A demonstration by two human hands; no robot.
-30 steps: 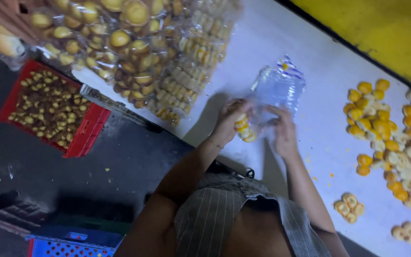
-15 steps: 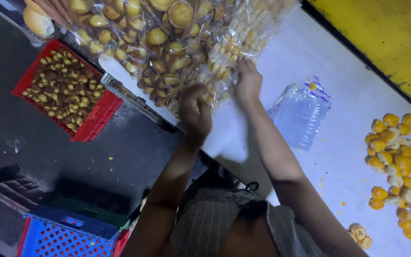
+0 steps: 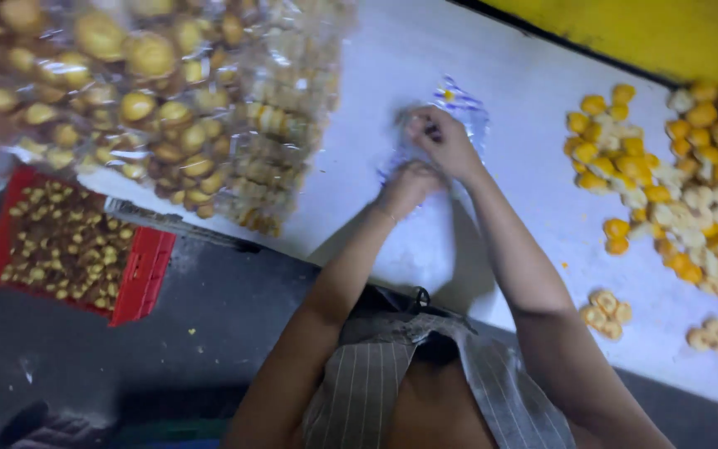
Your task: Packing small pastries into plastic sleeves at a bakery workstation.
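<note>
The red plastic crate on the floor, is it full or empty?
Neither: the red plastic crate holds a shallow layer of small yellow-brown round pieces, with its red walls showing above them.

Bare forearms, thin bracelet (image 3: 386, 214) on the left wrist, grey pinstriped garment (image 3: 376, 391) with open collar

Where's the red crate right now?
Head view, lower left: the red crate sits on the dark floor below the table edge, under the bagged cookies.

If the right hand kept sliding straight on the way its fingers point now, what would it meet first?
The right hand points up and left across the white table, already on the clear plastic bags. Past those, the way looks free along bare table; the heap of packed biscuit bags lies further left.
</note>
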